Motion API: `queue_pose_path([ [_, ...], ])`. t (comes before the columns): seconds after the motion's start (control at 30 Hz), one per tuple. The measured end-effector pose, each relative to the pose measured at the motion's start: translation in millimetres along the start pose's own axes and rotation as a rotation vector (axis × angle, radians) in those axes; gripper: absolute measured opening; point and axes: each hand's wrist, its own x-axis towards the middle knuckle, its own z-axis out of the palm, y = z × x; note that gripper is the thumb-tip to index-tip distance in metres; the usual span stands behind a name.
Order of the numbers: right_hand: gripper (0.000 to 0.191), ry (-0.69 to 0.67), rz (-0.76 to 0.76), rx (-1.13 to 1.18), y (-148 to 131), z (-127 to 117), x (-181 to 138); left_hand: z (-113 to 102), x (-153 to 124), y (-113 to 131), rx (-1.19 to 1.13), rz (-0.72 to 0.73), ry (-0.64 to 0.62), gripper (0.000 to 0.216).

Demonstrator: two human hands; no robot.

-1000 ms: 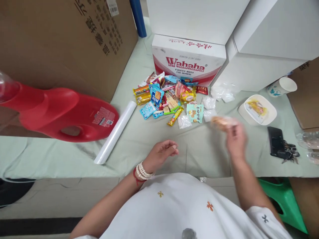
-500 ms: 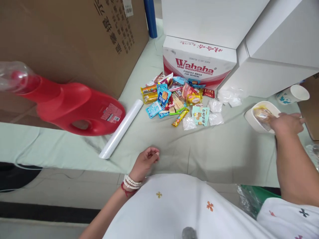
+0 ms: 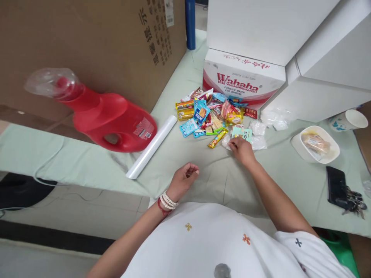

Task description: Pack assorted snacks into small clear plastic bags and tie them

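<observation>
A heap of small snack packets point(image 3: 213, 114) lies on the pale green cloth in front of a Wahaha carton point(image 3: 243, 79). My right hand point(image 3: 242, 150) reaches to the near edge of the heap, its fingers bent down onto a clear plastic packet point(image 3: 225, 142) beside a yellow snack bar point(image 3: 217, 138). My left hand point(image 3: 184, 179), with bead bracelets at the wrist, rests on the cloth near my body, loosely curled with nothing in it. To the right, a white bowl point(image 3: 298, 148) holds a wrapped snack point(image 3: 315, 142).
A red detergent jug point(image 3: 116, 119) lies on its side at the left, a white roll point(image 3: 152, 146) next to it. A big cardboard box point(image 3: 87, 46) and white boxes point(image 3: 319, 58) stand behind. A paper cup point(image 3: 349, 119), black phone point(image 3: 336, 185) and keys point(image 3: 353, 200) lie right.
My right hand carried a wrapped snack to the white bowl, left it there, and has come back to the heap's near edge. The left hand has stayed curled on the cloth.
</observation>
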Motion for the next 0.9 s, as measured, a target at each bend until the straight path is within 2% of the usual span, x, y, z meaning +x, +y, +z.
queue_pose_path([
  [0.07, 0.02, 0.062, 0.173, 0.37, -5, 2, -13, 6, 6, 3, 0.026, 0.057, 0.037, 0.028],
  [0.17, 0.027, -0.019, 0.346, 0.805, -22, 11, -42, 27, 23, 12, 0.044, 0.178, 0.037, 0.031],
  [0.3, 0.032, -0.124, 0.414, 1.005, -45, 19, -69, 53, 47, 19, 0.114, 0.343, -0.057, 0.018],
  [0.4, 0.04, -0.176, 0.518, 1.116, -43, 7, -72, 52, 58, 15, 0.098, 0.33, -0.112, 0.023],
  [0.47, 0.044, -0.193, 0.552, 1.136, -36, -3, -71, 46, 61, 10, 0.017, 0.251, -0.123, 0.027],
  [0.57, 0.04, -0.14, 0.504, 1.086, -28, -8, -69, 39, 62, 6, -0.117, 0.145, -0.095, 0.031],
  [0.67, 0.036, -0.039, 0.49, 1.113, -24, -1, -69, 38, 61, 7, -0.321, 0.117, -0.059, 0.036],
  [0.77, 0.037, 0.0, 0.529, 1.137, -20, 5, -74, 35, 59, 11, -0.507, 0.136, -0.015, 0.039],
  [0.83, 0.036, 0.119, 0.487, 1.028, -18, 3, -79, 29, 56, 15, -0.483, 0.194, -0.04, 0.037],
  [0.9, 0.033, 0.323, 0.345, 0.816, -18, -2, -80, 23, 51, 19, -0.372, 0.281, -0.103, 0.034],
])
